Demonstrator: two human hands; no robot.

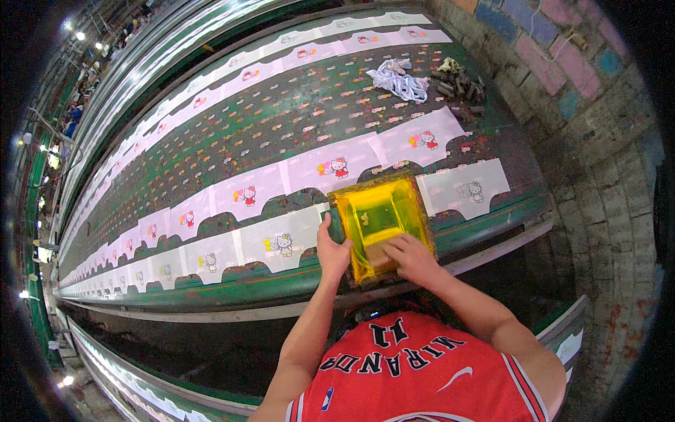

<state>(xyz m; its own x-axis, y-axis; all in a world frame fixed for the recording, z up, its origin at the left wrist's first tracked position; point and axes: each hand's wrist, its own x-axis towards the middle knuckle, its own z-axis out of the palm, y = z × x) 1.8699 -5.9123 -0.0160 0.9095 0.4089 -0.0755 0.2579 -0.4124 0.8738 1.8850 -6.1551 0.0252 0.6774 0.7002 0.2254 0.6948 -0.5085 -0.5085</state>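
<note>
A yellow screen-printing frame point(420, 211) with a yellow-green mesh window lies over the near row of white fabric pieces on the long table. My left hand point(332, 250) grips the frame's left side, thumb up along the edge. Inside the lower part of the frame, my right hand point(411, 257) is closed on the tan squeegee point(380, 256), fingers bent over its top. Part of the squeegee is hidden by those fingers. To the right of the frame lies a white cut piece point(467, 190) with a grey outline of a cartoon cat; a similar piece point(283, 240) lies to the left.
A second row of pink pieces point(334, 166) carries coloured cat prints. Crumpled white cloth point(399, 79) and a heap of small dark objects point(460, 86) sit at the far right end. The table's metal rail point(485, 259) runs before me; a brick wall point(555, 49) stands beyond.
</note>
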